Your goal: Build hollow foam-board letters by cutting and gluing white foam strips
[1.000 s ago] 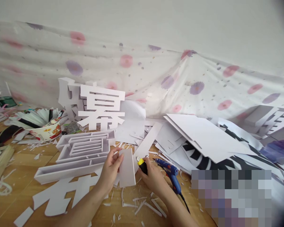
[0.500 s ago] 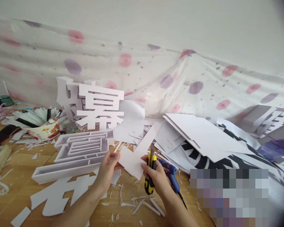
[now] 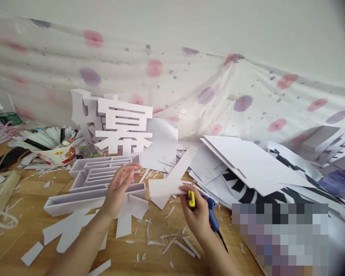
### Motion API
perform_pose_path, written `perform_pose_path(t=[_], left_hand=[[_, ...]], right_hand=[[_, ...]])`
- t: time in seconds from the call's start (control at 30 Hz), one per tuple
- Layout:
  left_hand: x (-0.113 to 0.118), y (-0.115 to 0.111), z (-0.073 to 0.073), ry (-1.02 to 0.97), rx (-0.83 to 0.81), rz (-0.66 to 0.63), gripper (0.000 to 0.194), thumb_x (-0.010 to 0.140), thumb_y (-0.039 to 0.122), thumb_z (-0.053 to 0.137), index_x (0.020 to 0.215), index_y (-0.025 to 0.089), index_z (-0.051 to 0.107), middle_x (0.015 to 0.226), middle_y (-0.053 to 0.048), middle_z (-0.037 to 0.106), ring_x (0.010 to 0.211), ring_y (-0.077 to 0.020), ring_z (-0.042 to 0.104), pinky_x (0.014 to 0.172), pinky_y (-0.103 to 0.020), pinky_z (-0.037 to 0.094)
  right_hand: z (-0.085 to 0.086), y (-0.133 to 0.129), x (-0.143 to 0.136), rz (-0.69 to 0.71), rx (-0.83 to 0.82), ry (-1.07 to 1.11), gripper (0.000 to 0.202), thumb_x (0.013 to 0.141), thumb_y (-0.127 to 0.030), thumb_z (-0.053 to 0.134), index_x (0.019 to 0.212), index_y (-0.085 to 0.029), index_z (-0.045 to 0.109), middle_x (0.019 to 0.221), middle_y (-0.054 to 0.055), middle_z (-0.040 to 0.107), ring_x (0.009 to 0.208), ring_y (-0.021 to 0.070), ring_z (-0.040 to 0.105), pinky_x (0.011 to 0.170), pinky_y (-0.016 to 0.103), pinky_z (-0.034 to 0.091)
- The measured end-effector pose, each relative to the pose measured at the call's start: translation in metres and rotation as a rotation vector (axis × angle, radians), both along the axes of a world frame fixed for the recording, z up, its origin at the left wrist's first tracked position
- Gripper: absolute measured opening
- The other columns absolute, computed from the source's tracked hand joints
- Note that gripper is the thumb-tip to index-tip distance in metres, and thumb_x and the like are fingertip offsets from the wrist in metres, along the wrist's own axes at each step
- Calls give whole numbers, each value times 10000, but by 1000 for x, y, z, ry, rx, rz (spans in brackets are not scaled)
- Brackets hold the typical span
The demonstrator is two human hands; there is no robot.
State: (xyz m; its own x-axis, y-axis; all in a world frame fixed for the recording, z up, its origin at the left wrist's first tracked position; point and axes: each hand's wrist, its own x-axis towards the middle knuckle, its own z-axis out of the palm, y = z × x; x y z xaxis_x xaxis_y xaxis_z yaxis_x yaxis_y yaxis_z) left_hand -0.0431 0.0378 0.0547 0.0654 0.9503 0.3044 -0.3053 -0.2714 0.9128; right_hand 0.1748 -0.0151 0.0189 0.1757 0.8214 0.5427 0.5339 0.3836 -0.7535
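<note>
My right hand is closed around a yellow-and-black cutter, and its fingers also pinch the right edge of a white cut sheet with a long arm reaching up and right. My left hand hovers over the lower right of a hollow white letter form, its fingers extended and nothing seen in them. Beneath and right of that wrist, a flat white cut-out character lies on the wooden table.
A blue glue gun lies right of my right hand. A paper bowl of strips stands left. White characters stand behind. Stacked boards lie right, scraps in front. A blurred patch covers the lower right.
My left hand has let go of the white sheet and moved left and up. My right hand has turned with the cutter and shifted slightly right. The sheet has tilted.
</note>
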Motion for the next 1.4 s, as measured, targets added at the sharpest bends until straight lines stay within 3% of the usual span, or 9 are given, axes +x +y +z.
perform_pose_path(t=[0.07,0.17,0.23,0.37,0.47,0.63,0.93,1.13,1.4], left_hand=[[-3,-6,4,163,70,-41,343,744,408,656,1029,226,597,1227,-83,560,1203,-270,468,1019,-428,363],[5,-23,0,514,21,-306,748,617,385,765,1289,281,453,1375,-104,449,1256,-314,413,1033,-459,336],[16,-34,-8,672,-23,-356,962,490,357,833,1342,291,390,1412,-117,404,1273,-362,377,1027,-503,324],[30,-40,-21,763,-65,-307,708,603,232,715,1265,240,466,1292,-108,529,1165,-322,493,987,-475,368],[30,-37,-21,724,-63,-342,623,627,129,602,1223,221,449,1149,-75,583,1038,-255,548,907,-392,427],[29,-38,-15,687,27,-375,548,592,46,494,1108,223,436,896,0,522,798,-160,506,715,-270,442],[34,-39,-15,681,102,-373,447,657,168,617,1069,231,454,899,-5,522,793,-161,495,704,-259,444],[34,-38,-14,689,126,-365,460,596,45,503,1020,222,472,884,-2,539,788,-160,519,708,-256,445],[34,-41,-14,722,152,-374,494,557,19,468,1008,221,478,893,0,539,789,-161,518,706,-254,419]], right_hand=[[6,-5,-1,99,101,-205,180,768,-170,477,924,-205,560,779,39,651,700,167,601,633,270,446],[13,-10,-4,225,156,-386,256,705,-120,442,924,-201,547,745,34,633,663,165,588,596,262,426],[15,-12,-6,265,146,-439,277,683,-121,431,924,-200,545,726,30,619,634,163,573,568,257,403],[16,-13,-5,387,104,-438,361,673,-109,439,1007,-206,536,771,26,629,675,160,585,594,250,395],[18,-12,0,371,6,-335,497,665,-89,444,1148,-208,469,779,7,619,669,145,573,620,239,397],[29,-10,7,328,-181,-497,212,599,-84,473,765,-210,513,666,-16,563,623,143,516,575,231,322],[30,-16,3,394,-186,-749,139,576,-121,502,652,-216,434,645,-14,559,604,151,494,568,246,258],[31,-13,3,337,-185,-747,160,548,-91,479,642,-212,435,646,-10,572,600,146,500,547,238,239],[28,-10,6,271,-166,-730,148,575,-83,472,644,-211,441,620,-16,557,591,140,506,554,233,252]])
